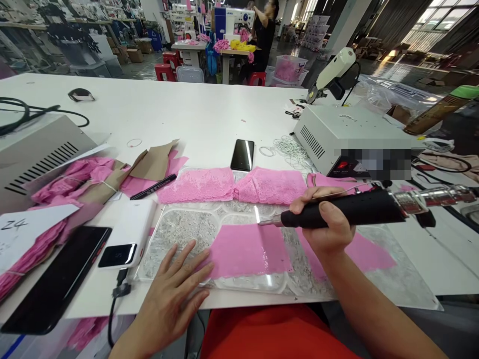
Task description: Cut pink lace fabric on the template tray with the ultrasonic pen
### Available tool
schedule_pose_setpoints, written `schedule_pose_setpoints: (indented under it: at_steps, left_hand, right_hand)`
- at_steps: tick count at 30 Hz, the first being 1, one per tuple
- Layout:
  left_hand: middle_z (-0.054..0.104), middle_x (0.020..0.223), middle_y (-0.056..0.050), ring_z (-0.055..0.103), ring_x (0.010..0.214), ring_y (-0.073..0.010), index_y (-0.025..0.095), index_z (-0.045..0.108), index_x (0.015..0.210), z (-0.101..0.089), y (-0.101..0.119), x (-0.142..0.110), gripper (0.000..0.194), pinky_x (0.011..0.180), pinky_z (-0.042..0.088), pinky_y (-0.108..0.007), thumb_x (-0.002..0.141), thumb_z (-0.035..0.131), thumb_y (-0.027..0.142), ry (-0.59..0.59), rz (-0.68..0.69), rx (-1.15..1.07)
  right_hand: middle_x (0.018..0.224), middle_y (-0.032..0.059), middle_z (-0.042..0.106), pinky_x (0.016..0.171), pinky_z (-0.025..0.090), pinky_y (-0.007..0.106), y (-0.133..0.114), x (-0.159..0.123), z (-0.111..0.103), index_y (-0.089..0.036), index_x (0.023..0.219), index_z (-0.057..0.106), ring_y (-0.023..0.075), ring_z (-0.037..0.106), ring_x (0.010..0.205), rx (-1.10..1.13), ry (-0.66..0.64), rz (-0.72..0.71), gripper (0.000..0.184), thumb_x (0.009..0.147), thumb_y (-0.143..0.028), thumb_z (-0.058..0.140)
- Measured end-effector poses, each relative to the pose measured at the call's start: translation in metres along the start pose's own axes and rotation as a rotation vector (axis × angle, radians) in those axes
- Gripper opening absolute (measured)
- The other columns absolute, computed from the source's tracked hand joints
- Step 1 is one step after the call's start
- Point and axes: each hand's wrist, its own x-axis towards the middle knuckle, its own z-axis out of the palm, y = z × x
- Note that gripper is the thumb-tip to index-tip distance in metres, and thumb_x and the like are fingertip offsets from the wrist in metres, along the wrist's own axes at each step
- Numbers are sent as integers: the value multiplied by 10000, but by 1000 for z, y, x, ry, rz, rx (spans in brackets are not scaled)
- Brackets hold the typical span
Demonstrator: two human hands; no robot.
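Observation:
My right hand (329,224) is wrapped around a black-handled tool (348,208) with a thin metal tip and a metal connector at its rear. The tip points left, at the upper edge of a flat pink fabric piece (250,252); whether it touches the cloth I cannot tell. My left hand (179,289) lies open, fingers spread, by the left edge of that piece. Under the fabric is a clear template (179,232) with rounded outlines over a grey mottled sheet (404,279). Another pink piece (370,252) lies partly behind my right forearm. Pink lace pieces (198,184) lie along the template's top.
A phone (242,155) and a tangle of white cord (294,152) lie beyond the lace. Vented grey boxes stand at left (41,154) and right (348,132). A power bank (129,234), pen (153,187), dark phone (56,279) and pink bundles (82,179) crowd the left.

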Motion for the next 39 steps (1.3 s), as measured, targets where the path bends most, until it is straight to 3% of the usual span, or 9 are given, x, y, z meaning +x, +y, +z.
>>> schedule_pose_setpoints:
  at_steps: [6,12,15,20,23,27,32,39]
  left_hand:
    - [496,1455,-43,256,1458,-275,199,496,1381,2,-3,-1,465,1213,147,-467,917,526,194,4,13,-2]
    - [538,1416,-55,325,1431,-262,216,472,1403,3,-4,2,472,1194,242,-469,934,507,190,61,-21,-37]
    - [586,1363,-59,388,1398,-232,208,485,1382,5,2,20,451,1174,306,-435,938,494,125,116,-25,-50]
    - [670,1233,-78,553,1254,-224,153,608,1208,17,25,73,307,1081,438,-399,951,455,85,112,118,-19]
    - [653,1254,-111,582,1215,-255,110,637,1138,30,37,103,277,1038,477,-424,982,409,125,22,178,4]
    - [598,1334,-122,528,1281,-283,104,610,1196,48,42,126,333,1084,429,-473,1022,363,245,-89,191,6]
    - [449,1481,-120,370,1404,-282,105,456,1380,59,41,133,434,1139,354,-481,1026,379,344,-184,196,-20]
    - [402,1512,-114,304,1437,-271,139,378,1441,56,41,134,471,1158,307,-505,1024,393,357,-251,184,-84]
  right_hand:
    - [748,-15,581,508,513,313,-1,2,-1,-208,791,590,136,601,533,1,7,16,69,758,-261,619]
    - [721,-4,563,499,471,322,-14,14,-21,-200,748,598,138,571,495,-91,110,-91,59,725,-254,591]
    - [724,1,561,498,456,340,-17,16,-31,-220,737,601,147,552,493,-106,129,-85,42,723,-258,591]
    - [728,-1,547,503,462,358,-19,10,-41,-236,764,615,152,536,498,-94,153,-61,86,703,-288,584]
    - [733,-1,542,495,458,351,-27,5,-47,-248,757,628,149,537,504,-64,151,-5,86,695,-301,600]
    - [737,6,571,454,454,334,-41,-5,-56,-233,779,657,133,526,478,29,78,98,114,701,-314,634]
    - [750,14,596,458,490,323,-50,-20,-66,-208,860,653,138,564,488,86,-45,164,181,738,-340,674]
    - [755,18,602,472,501,317,-47,-21,-74,-200,870,654,138,573,492,133,-51,172,189,742,-338,668]
